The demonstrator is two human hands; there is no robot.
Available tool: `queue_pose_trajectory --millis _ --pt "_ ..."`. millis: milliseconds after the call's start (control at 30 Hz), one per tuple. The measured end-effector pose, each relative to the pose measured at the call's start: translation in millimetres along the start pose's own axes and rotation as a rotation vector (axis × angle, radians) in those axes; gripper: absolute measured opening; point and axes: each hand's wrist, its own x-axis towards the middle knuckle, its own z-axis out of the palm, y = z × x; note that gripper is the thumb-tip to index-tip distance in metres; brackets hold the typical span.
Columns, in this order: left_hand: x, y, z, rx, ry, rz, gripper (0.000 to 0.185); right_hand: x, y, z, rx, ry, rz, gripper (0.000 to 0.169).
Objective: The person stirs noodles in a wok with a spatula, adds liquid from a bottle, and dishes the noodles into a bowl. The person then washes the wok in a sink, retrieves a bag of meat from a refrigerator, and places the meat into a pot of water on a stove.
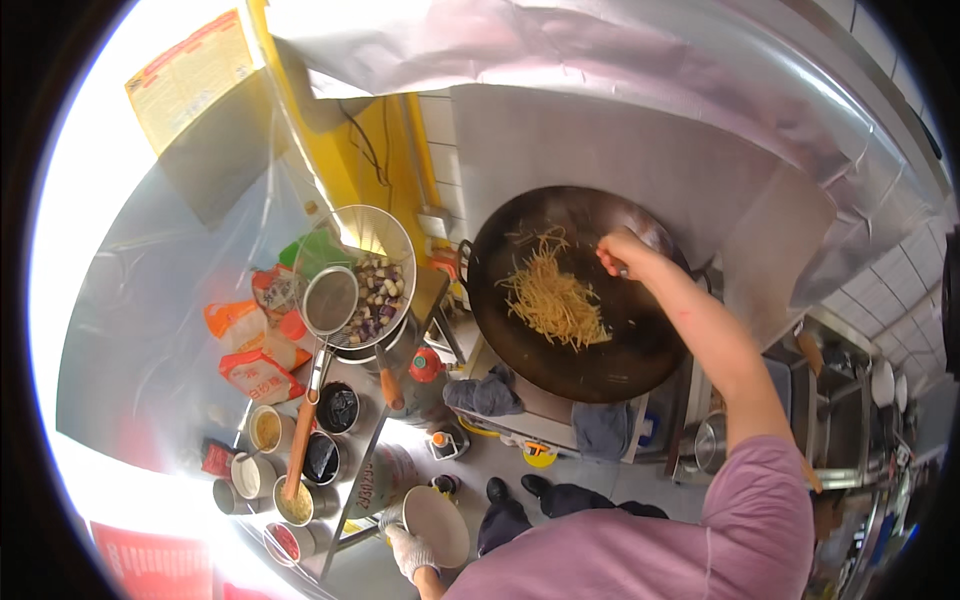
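My left hand (411,553), in a whitish work glove, grips the edge of an off-white bowl (439,525) low in front of me. My right hand (625,253) is bare and curled over the right part of a large dark wok (577,382). Whether those curled fingers hold something small is not clear. Left of them, a heap of thin yellow strips of food (555,296), like shredded potato, lies in the wok. The bowl's inside looks bare.
A wire strainer basket (401,232) holds diced eggplant (381,289); a wooden-handled mesh skimmer (331,300) leans across it. Seasoning pots (262,429) and bags (259,375) crowd the left counter. Grey cloths (491,394) lie on the stove's front edge. Bottles (448,442) stand below.
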Motion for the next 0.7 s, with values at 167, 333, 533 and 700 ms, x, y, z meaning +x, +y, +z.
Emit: queue_pose_trajectory --millis 167,333,533,700 --pt "44 9 -7 0.083 -0.075 0.155 0.037 -57 41 73 -0.751 0.156 -0.091 0.049" --pt "70 3 7 0.092 -0.009 0.219 0.029 -92 70 78 -0.588 0.25 -0.218 0.032" --pt "72 32 8 0.199 -0.051 0.353 0.028 -42 71 76 -0.246 0.428 -0.173 0.028" --pt "72 23 7 0.193 -0.089 0.375 0.027 -99 118 63 -0.89 0.076 -0.345 0.031"
